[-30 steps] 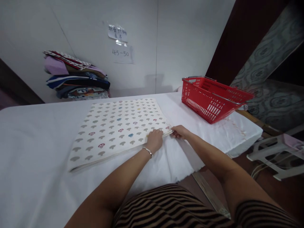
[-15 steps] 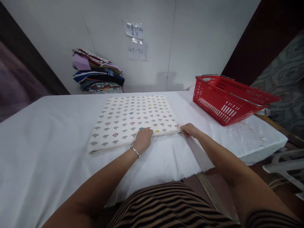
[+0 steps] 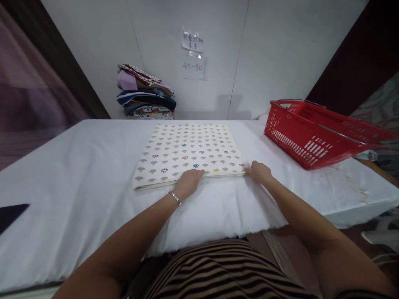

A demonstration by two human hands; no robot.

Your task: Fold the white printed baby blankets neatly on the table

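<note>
A folded cloth (image 3: 190, 150) lies flat on a white-covered tabletop (image 3: 90, 166), its near edge set back from the tabletop's front; white surface runs to its left, and a strip separates it from a red basket (image 3: 304, 139) at right. The right hand (image 3: 261, 171) pinches the near right corner; the left hand (image 3: 188, 184) rests over the near edge — its grip I cannot tell. Layered, cream, with rows of grey mushrooms — a few red, blue or yellow

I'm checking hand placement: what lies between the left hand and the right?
The head view shows the near edge of the patterned cloth between the left hand and right hand.
</note>
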